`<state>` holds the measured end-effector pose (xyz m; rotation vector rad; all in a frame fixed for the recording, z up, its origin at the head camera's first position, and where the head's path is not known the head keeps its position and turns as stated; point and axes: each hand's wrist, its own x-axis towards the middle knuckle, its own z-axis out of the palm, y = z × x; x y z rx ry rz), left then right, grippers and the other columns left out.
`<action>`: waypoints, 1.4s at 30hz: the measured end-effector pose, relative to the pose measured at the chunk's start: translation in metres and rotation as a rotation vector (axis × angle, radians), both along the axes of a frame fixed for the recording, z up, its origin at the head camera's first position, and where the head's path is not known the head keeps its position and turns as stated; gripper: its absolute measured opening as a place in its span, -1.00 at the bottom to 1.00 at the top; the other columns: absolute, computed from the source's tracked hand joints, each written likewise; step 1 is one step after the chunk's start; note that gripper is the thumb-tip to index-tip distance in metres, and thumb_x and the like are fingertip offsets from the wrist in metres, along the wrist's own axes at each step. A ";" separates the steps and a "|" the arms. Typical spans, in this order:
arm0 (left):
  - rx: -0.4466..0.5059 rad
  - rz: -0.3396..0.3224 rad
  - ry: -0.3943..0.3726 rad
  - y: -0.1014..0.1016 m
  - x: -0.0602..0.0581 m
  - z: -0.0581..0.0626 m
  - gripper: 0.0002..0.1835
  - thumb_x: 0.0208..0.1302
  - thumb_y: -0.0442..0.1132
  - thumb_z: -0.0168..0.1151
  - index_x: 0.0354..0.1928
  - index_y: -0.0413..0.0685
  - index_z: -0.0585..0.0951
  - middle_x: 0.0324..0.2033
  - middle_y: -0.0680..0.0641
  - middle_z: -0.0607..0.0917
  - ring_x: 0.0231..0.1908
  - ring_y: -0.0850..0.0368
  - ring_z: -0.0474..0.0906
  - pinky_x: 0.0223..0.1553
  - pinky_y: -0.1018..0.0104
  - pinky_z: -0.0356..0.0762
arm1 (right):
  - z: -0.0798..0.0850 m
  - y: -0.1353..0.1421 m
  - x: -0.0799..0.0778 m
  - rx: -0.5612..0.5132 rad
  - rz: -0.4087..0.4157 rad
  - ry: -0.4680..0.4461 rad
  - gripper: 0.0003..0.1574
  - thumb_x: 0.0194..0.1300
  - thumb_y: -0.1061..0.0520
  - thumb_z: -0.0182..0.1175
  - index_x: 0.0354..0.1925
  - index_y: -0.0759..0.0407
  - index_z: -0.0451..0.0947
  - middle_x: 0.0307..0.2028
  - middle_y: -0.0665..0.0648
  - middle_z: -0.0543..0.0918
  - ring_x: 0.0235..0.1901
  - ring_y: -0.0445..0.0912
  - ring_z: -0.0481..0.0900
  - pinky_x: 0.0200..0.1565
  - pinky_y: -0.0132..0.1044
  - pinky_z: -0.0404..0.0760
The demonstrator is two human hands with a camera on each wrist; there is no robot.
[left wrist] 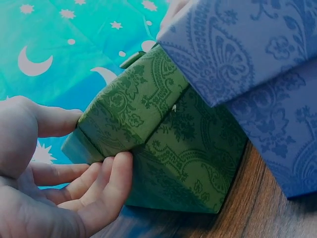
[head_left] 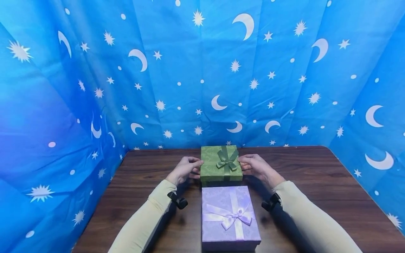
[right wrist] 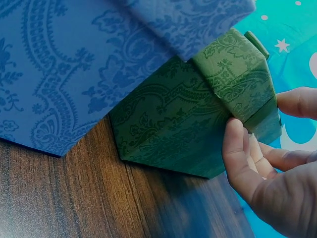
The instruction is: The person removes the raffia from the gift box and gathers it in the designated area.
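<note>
A green gift box with a dark green ribbon bow on its lid stands at the far side of the table. My left hand grips the lid by its left side, thumb near the top edge and fingers curled at the lower rim. On the opposite side my right hand holds the same lid in a like way. Below the lid, the darker green base shows in both wrist views. The base rests on the table.
Nearer to me, between the forearms, stands a lilac gift box with a pale ribbon bow. In the wrist views it looks blue and partly covers the green box. A dark wood table lies beneath; a blue star-and-moon cloth hangs behind.
</note>
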<state>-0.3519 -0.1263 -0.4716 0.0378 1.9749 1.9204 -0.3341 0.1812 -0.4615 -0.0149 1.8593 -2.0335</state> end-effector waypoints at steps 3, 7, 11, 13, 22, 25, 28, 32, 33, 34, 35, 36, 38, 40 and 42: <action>0.010 0.024 -0.011 0.000 -0.001 0.001 -0.53 0.28 -0.19 0.30 0.14 -0.30 0.46 -0.09 -0.13 0.54 -0.47 0.13 0.55 -0.45 0.26 0.71 | 0.001 -0.001 -0.002 -0.009 0.011 0.011 -0.73 0.40 0.15 0.11 -0.04 0.31 0.44 -0.53 -0.03 0.62 -0.52 -0.22 0.59 -0.31 -0.25 0.68; 0.031 0.047 -0.020 -0.002 0.000 0.002 -0.55 0.27 -0.20 0.31 0.11 -0.28 0.48 -0.13 -0.11 0.53 -0.49 0.14 0.54 -0.49 0.29 0.69 | 0.002 -0.003 -0.005 -0.024 0.014 0.014 -0.76 0.37 0.15 0.14 -0.08 0.29 0.45 -0.56 -0.04 0.62 -0.54 -0.23 0.58 -0.31 -0.24 0.68; 0.052 0.041 -0.031 -0.002 0.001 0.000 -0.55 0.27 -0.20 0.31 0.11 -0.29 0.47 -0.15 -0.10 0.52 -0.50 0.15 0.55 -0.48 0.28 0.69 | 0.004 -0.004 -0.005 -0.019 0.013 0.002 -0.85 0.38 0.16 0.12 -0.15 0.22 0.48 -0.57 -0.03 0.63 -0.55 -0.22 0.60 -0.33 -0.24 0.68; 0.059 0.041 -0.032 -0.003 0.001 -0.001 -0.55 0.28 -0.20 0.30 0.12 -0.30 0.46 -0.17 -0.10 0.52 -0.51 0.15 0.55 -0.48 0.27 0.69 | 0.005 -0.004 -0.005 -0.012 0.018 0.004 -0.87 0.38 0.16 0.12 -0.17 0.20 0.49 -0.56 -0.03 0.64 -0.54 -0.21 0.61 -0.33 -0.24 0.68; 0.078 0.049 -0.035 -0.001 0.002 -0.002 -0.57 0.29 -0.22 0.28 0.11 -0.29 0.46 -0.19 -0.09 0.53 -0.55 0.18 0.55 -0.50 0.29 0.68 | 0.005 -0.002 -0.006 -0.005 0.006 0.001 -0.78 0.38 0.16 0.12 -0.08 0.28 0.44 -0.56 -0.03 0.60 -0.56 -0.22 0.56 -0.35 -0.25 0.66; 0.080 0.041 -0.036 -0.001 0.002 -0.002 -0.56 0.28 -0.23 0.29 0.11 -0.30 0.46 -0.19 -0.09 0.54 -0.54 0.18 0.56 -0.49 0.29 0.68 | 0.003 -0.001 -0.004 -0.002 -0.002 0.000 -0.73 0.38 0.16 0.13 -0.04 0.31 0.43 -0.55 -0.02 0.62 -0.55 -0.22 0.57 -0.34 -0.25 0.67; 0.081 0.034 -0.032 0.000 0.003 -0.003 -0.55 0.27 -0.22 0.31 0.11 -0.30 0.47 -0.19 -0.09 0.54 -0.53 0.18 0.57 -0.49 0.29 0.69 | 0.001 0.001 -0.002 -0.009 -0.009 0.003 -0.77 0.38 0.16 0.13 -0.08 0.29 0.46 -0.54 -0.01 0.64 -0.54 -0.21 0.60 -0.33 -0.25 0.68; 0.082 0.028 -0.022 0.000 0.003 -0.002 -0.54 0.26 -0.21 0.32 0.11 -0.31 0.47 -0.16 -0.10 0.55 -0.54 0.18 0.57 -0.49 0.28 0.69 | 0.001 0.002 0.000 -0.034 -0.006 0.012 -0.86 0.38 0.17 0.12 -0.16 0.23 0.50 -0.54 -0.02 0.65 -0.54 -0.21 0.61 -0.36 -0.27 0.67; 0.082 0.030 -0.021 0.000 0.003 -0.002 -0.54 0.25 -0.21 0.32 0.11 -0.31 0.47 -0.15 -0.11 0.56 -0.54 0.18 0.57 -0.49 0.29 0.69 | 0.001 0.002 0.000 -0.041 -0.005 0.014 -0.88 0.38 0.17 0.12 -0.17 0.22 0.50 -0.54 -0.02 0.65 -0.54 -0.21 0.60 -0.37 -0.27 0.67; 0.083 0.031 -0.021 0.000 0.003 -0.001 -0.54 0.26 -0.21 0.32 0.11 -0.31 0.48 -0.13 -0.11 0.56 -0.54 0.18 0.57 -0.49 0.29 0.69 | 0.002 0.002 0.000 -0.047 -0.002 0.018 -0.89 0.38 0.18 0.11 -0.17 0.21 0.50 -0.54 -0.01 0.64 -0.54 -0.21 0.60 -0.37 -0.27 0.67; 0.084 0.033 -0.021 0.000 0.003 0.000 -0.54 0.26 -0.21 0.32 0.11 -0.31 0.48 -0.13 -0.12 0.55 -0.54 0.18 0.57 -0.49 0.29 0.69 | 0.003 0.001 0.001 -0.053 -0.001 0.020 -0.90 0.39 0.18 0.11 -0.18 0.21 0.50 -0.54 -0.01 0.64 -0.54 -0.21 0.60 -0.37 -0.27 0.67; 0.084 0.035 -0.021 0.000 0.003 0.000 -0.55 0.26 -0.22 0.32 0.11 -0.31 0.48 -0.12 -0.12 0.55 -0.54 0.18 0.57 -0.49 0.29 0.69 | 0.003 0.002 0.001 -0.056 0.003 0.022 -0.90 0.39 0.19 0.10 -0.18 0.20 0.50 -0.54 -0.01 0.64 -0.55 -0.22 0.60 -0.37 -0.27 0.67; 0.089 0.039 -0.020 0.000 0.002 0.001 -0.55 0.25 -0.22 0.32 0.10 -0.30 0.48 -0.10 -0.13 0.55 -0.54 0.17 0.57 -0.48 0.28 0.69 | 0.005 0.002 0.001 -0.065 0.000 0.024 -0.91 0.39 0.20 0.09 -0.19 0.20 0.51 -0.55 0.00 0.62 -0.55 -0.21 0.59 -0.37 -0.26 0.66; 0.091 0.039 -0.017 0.000 0.002 0.002 -0.55 0.26 -0.21 0.32 0.10 -0.30 0.48 -0.09 -0.13 0.55 -0.53 0.17 0.57 -0.48 0.27 0.69 | 0.007 0.002 0.002 -0.070 0.002 0.027 -0.91 0.40 0.21 0.07 -0.20 0.19 0.51 -0.57 -0.01 0.59 -0.56 -0.22 0.56 -0.37 -0.26 0.65; 0.094 0.038 -0.014 0.001 0.001 0.004 -0.55 0.26 -0.21 0.32 0.11 -0.30 0.48 -0.08 -0.13 0.55 -0.53 0.17 0.58 -0.48 0.28 0.69 | 0.009 0.003 0.002 -0.071 -0.003 0.028 -0.91 0.41 0.21 0.07 -0.22 0.18 0.52 -0.57 -0.01 0.58 -0.56 -0.23 0.56 -0.37 -0.26 0.65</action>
